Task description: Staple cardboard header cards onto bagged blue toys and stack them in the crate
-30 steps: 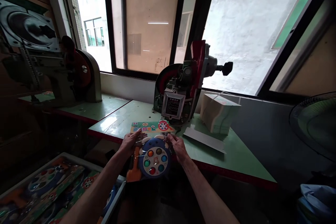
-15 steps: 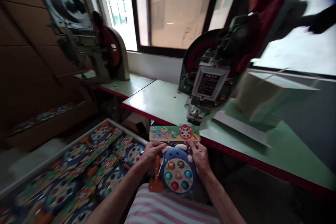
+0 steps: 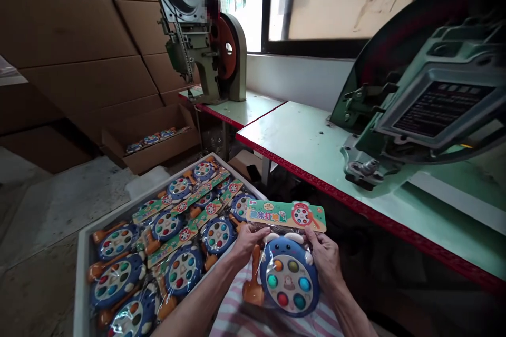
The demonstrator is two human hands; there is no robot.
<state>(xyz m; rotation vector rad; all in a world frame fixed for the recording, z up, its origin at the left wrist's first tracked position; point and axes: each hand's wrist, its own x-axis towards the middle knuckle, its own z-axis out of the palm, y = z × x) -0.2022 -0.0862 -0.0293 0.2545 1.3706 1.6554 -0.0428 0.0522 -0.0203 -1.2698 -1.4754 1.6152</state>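
Just above the grip, the header card (image 3: 285, 216) reads 趣味打地 (its smallest print is illegible); farther right, a framed plate (image 3: 443, 108) carries white lettering, too blurred to read.

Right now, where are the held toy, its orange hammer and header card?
Held toy (image 3: 290, 280), head view: center panel.
Orange hammer (image 3: 254, 283), head view: where handle meets head.
Header card (image 3: 286, 215), head view: printed front.
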